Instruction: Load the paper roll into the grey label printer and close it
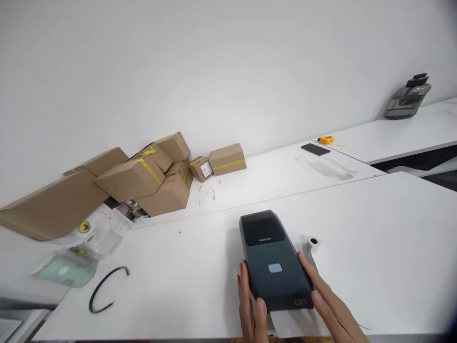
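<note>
A dark teal label printer [273, 259], with a black window at its far end and a light blue button in the middle, stands on the white table. My left hand [250, 309] is pressed along its left side, thumb at the near corner. Along the right side lies my right hand [330, 302], so the printer is gripped between both hands. White paper [294, 324] shows under the printer's near edge. Just right of the printer is a small white paper roll [313, 242], partly hidden by it.
Cardboard boxes [130, 178] are piled at the back left, beside plastic-wrapped packages [107, 231]. A curved black strip [93, 295] lies at the front left. A phone [315, 149], a yellow tape measure [325, 139] and a large bottle [407, 100] are at the back right.
</note>
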A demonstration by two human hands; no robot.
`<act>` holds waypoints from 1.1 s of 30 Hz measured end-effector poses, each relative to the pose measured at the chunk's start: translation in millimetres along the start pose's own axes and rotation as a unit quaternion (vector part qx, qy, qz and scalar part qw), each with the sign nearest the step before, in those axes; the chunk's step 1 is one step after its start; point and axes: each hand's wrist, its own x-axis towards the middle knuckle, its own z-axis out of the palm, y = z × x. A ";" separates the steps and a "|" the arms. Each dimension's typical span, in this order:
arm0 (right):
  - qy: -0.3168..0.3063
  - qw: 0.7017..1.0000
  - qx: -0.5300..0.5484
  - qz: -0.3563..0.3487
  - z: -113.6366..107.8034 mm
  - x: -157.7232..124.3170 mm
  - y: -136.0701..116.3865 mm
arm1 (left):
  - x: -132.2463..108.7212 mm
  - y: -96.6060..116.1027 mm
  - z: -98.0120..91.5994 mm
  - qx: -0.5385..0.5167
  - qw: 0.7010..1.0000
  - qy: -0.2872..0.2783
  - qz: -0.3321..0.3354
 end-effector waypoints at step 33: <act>0.073 0.960 -0.038 -0.267 -19.9 175.7 -41.4 | 128.3 19.2 7.4 0.114 0.986 -0.081 0.092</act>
